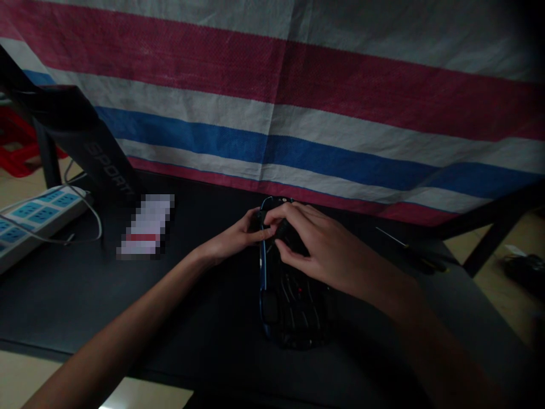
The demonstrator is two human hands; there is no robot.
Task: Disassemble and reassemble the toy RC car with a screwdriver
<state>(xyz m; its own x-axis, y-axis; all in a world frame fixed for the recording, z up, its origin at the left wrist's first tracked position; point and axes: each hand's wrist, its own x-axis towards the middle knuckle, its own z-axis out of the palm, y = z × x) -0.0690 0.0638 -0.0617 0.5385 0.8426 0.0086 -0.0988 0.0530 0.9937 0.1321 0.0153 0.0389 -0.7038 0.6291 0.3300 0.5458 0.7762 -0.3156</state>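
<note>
Black table (204,318): dark, blue-edged toy car (293,307), both hands touching

Count: 2 bare hands — left hand (238,236), right hand (326,244). 1 toy car (293,309), 1 black table (191,335), 1 striped sheet (238,108), 1 power strip (40,216), 1 pale cable (99,218), 1 pixelated rectangular item (149,221), 1 slim tool (419,257), 1 dark "SPORT" piece (102,153), 1 red plastic item (19,145) — plus 1 dark bundle (528,270) on the floor (496,289).

"SPORT" lettering, pale on black upright pad (106,159)
</note>
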